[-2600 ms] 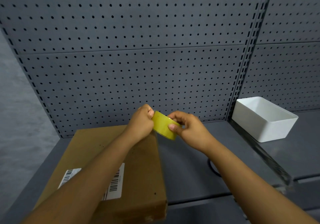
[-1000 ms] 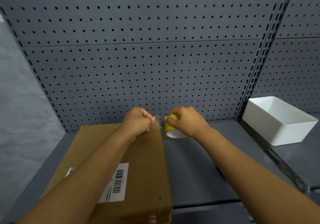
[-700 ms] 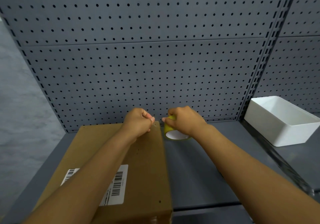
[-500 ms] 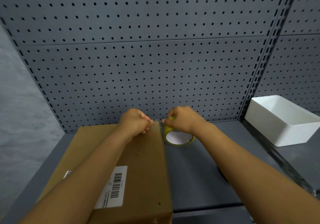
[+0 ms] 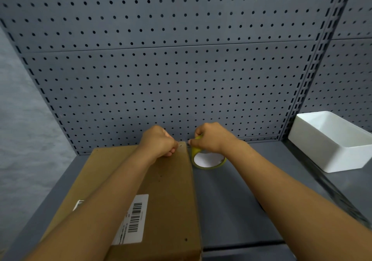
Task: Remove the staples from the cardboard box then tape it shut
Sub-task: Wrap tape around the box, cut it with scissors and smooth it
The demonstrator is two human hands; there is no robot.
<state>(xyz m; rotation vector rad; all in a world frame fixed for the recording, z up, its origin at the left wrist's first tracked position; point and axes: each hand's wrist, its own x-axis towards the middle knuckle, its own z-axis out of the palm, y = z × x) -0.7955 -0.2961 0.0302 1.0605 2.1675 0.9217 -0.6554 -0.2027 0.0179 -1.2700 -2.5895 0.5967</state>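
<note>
Pegboard (image 5: 161, 69) behind, white bin (image 5: 330, 142) right, hands seemingly pinching tape (image 5: 208, 159) over box (image 5: 171, 190)

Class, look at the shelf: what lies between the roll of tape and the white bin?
In the head view, only bare grey shelf lies between the tape roll and the white bin; the right forearm crosses above it.

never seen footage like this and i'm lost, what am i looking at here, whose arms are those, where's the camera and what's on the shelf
There is no machine here. A person wears a camera on the head, looking forward and down, so the arms are their own. A cardboard box lies on a grey shelf in front of a pegboard wall. The right hand grips a yellow tape roll just off the box's far corner. The left hand, fingers curled, rests at that corner, apparently pinching the tape end, too thin to see clearly. A white bin sits at the right.
</note>
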